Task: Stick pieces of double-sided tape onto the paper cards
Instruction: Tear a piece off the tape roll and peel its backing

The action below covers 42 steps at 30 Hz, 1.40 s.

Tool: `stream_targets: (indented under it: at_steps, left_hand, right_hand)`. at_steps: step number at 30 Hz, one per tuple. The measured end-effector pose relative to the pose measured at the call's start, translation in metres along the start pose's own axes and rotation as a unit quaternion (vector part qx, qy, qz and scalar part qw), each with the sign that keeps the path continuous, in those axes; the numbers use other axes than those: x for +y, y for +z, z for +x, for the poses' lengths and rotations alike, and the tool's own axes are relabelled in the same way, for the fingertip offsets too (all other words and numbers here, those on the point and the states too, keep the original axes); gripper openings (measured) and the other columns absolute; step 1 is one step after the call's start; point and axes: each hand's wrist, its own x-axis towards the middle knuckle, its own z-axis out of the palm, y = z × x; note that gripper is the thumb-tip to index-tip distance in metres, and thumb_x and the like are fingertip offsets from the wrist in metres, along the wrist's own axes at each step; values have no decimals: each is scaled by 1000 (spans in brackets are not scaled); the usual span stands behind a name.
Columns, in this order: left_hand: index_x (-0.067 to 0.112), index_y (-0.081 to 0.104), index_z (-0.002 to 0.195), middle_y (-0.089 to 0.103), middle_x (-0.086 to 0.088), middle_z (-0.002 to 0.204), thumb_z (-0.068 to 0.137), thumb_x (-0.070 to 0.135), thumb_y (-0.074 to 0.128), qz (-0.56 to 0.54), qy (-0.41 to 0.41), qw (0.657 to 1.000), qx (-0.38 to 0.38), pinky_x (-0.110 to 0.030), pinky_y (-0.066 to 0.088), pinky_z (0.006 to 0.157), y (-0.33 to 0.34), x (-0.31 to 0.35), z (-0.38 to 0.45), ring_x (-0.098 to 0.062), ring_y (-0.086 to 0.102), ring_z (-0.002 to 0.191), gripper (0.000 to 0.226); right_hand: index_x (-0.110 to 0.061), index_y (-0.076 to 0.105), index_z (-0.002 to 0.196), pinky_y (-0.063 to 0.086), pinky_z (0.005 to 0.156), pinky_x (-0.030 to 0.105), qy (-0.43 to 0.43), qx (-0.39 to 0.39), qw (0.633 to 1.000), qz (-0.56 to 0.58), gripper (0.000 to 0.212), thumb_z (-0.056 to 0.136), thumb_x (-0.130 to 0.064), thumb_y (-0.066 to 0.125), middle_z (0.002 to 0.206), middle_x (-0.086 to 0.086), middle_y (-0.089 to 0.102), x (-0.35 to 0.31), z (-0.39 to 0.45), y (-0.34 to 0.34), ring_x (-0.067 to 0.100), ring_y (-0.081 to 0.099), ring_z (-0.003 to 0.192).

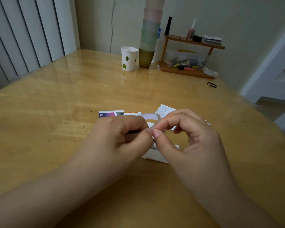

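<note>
Left hand (122, 134) curled, gripping tape roll (149, 116) | right hand (192, 137) pinching tape end

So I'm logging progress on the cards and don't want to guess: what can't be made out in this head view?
- Tape roll: mostly hidden by the left hand; only its top arc shows.
- Tape end: covered by the right hand fingertips.
- White card: partly hidden under both hands; any tape stuck on it is unseen.
- Printed slip: text too small.

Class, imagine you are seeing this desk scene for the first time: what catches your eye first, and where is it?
Two hands meet at centre: the left hand holds a tape roll while the right hand pinches its end. Paper cards lie beneath them, and a tall stack of cups rises at the far edge.
</note>
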Motion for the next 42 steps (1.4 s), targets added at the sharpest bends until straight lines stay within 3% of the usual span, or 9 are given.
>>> stream_targets:
  at_steps: [9,13,18,22,26,31,33,36,42]
  left_hand:
    - [5,51,56,31,7,46,62,39,46,-132,-34,991,10,-13,23,40,-1,5,-1,-4,29,42,35]
    - [1,50,57,30,-12,51,57,38,47,-195,-59,979,0,-23,23,43,-1,6,-1,-10,29,48,38]
    - [13,52,47,31,-5,51,60,34,55,-303,-139,943,1,-35,27,57,-1,-2,5,-19,27,54,26]
    - [17,66,56,37,-1,53,71,31,60,-369,-180,911,24,-33,25,63,-8,-13,11,-14,29,55,21]
    - [17,67,69,45,2,55,69,17,66,-453,-161,876,-28,-19,34,54,-8,-10,12,-9,39,52,1]
    - [20,63,73,35,4,44,75,39,54,-358,-206,910,41,-37,20,60,-6,-11,10,-15,29,47,21]
    - [29,60,88,37,6,45,74,37,55,-312,-193,928,72,-35,24,57,-9,-9,9,-13,29,46,17]
    - [43,56,109,43,3,45,78,28,48,-311,-160,936,40,-26,32,49,-14,-5,8,-12,33,45,35]
    - [33,66,87,59,1,73,84,20,43,-302,-160,940,8,-18,31,41,-13,-2,6,-7,34,38,26]
  right_hand:
    - [-12,66,73,41,72,14,-81,17,996,-16,5,76,-16,65,79,-5,59,-7,-1,1,6,58,77]
    - [-7,67,72,46,69,23,-143,44,987,-65,5,76,-9,66,79,1,61,-8,-2,-1,13,60,75]
    - [-6,68,71,44,74,25,-176,17,982,-59,6,77,-8,67,81,2,62,-10,-2,-4,17,59,79]
    - [-23,68,82,42,82,21,-29,-18,996,82,7,77,-23,64,90,-11,60,-7,0,-8,11,58,91]
    - [-34,74,95,43,77,13,127,-56,961,238,30,71,-38,56,92,-6,55,3,4,-13,1,52,81]
    - [-34,75,98,42,70,13,158,-89,939,291,34,69,-38,57,82,-6,52,0,4,-12,3,47,73]
    - [-34,74,98,42,69,15,162,-89,937,298,34,69,-38,57,79,-5,52,-1,4,-13,5,46,72]
    - [-31,74,100,41,72,19,170,-81,933,308,36,69,-38,57,77,-3,50,-1,4,-14,9,45,74]
    - [-28,75,101,40,74,26,186,-72,923,329,40,66,-38,57,77,-7,56,0,4,-16,11,47,75]
